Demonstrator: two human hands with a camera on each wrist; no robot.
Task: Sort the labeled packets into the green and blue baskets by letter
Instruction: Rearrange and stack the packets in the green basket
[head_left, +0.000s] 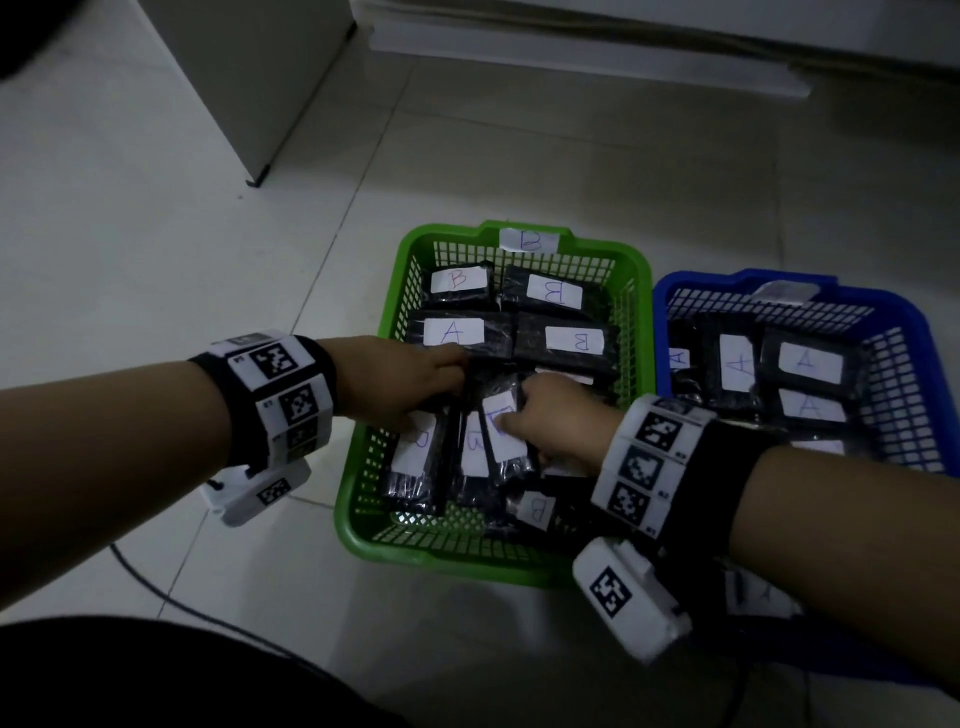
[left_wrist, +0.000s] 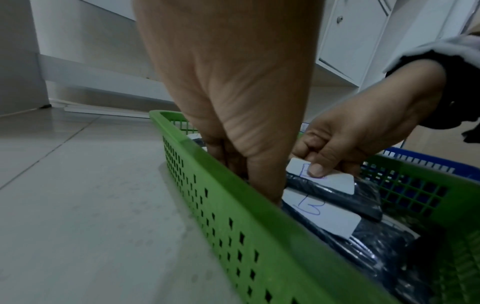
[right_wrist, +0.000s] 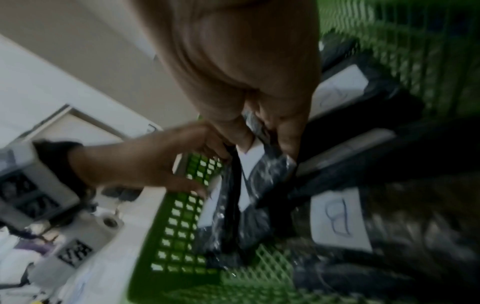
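Note:
The green basket, tagged B, holds several black packets with white labels. Most read B; one reads A at the back left. My left hand reaches into the basket's left side, with fingers and thumb clamped on upright packets. My right hand pinches another upright packet by its label, the thumb half covering the letter. The blue basket to the right holds packets marked A. The right wrist view is blurred.
The baskets stand side by side on a pale tiled floor. A white cabinet is at the back left and a low white ledge runs along the back. A dark cable crosses the floor near my left forearm.

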